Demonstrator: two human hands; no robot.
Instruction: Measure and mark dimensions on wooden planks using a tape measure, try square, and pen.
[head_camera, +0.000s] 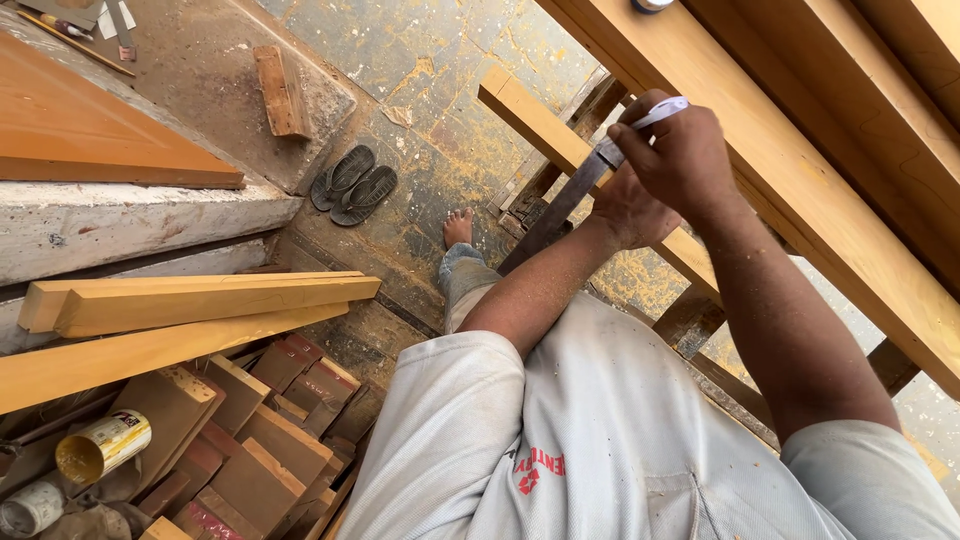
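My left hand (622, 212) is closed on a long dark metal ruler (555, 212) that slants down to the left beneath a pale wooden batten (535, 122). Just above and partly over it, my right hand (680, 150) pinches a slim white pencil-like marker (663, 112), its tip near the ruler's upper end. Both hands sit against the underside edge of a wide pale timber beam (800, 190) that runs diagonally across the right side. How my left fingers wrap the ruler is partly hidden by my right hand.
My bare foot (458, 228) stands on a stained concrete floor next to a pair of dark sandals (354, 186). Long planks (200, 300) lie at left above several wood offcuts (270, 440) and a yellow tin can (102, 446). An orange panel (80, 130) and a wood block (281, 90) rest on a concrete step.
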